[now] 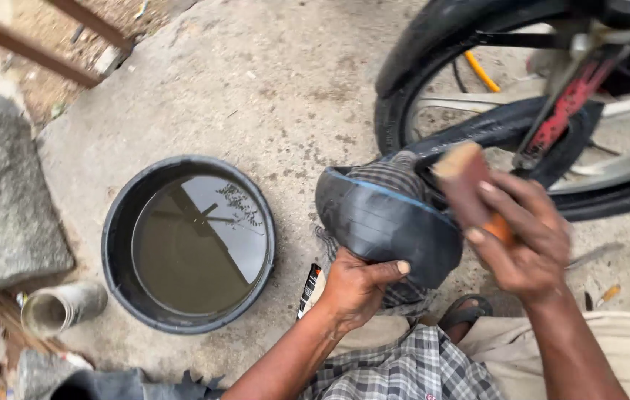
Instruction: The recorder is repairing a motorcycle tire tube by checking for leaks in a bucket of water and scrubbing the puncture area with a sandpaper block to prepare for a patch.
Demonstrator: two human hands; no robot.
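I see inner tube (385, 222): black rubber, smooth, dull sheen. Block (463, 181) in my right hand (526, 241): rough, reddish-brown, gritty look. Basin (119, 222): black, matt rim, glossy water inside. Ground (270, 81): rough grey concrete. Tyre (404, 59): matt black rubber.

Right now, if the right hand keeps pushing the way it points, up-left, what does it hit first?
The right hand grips a reddish-brown block, which already seems to be against the black inner tube held by the left hand. So the tube comes first; depth makes exact contact unclear.
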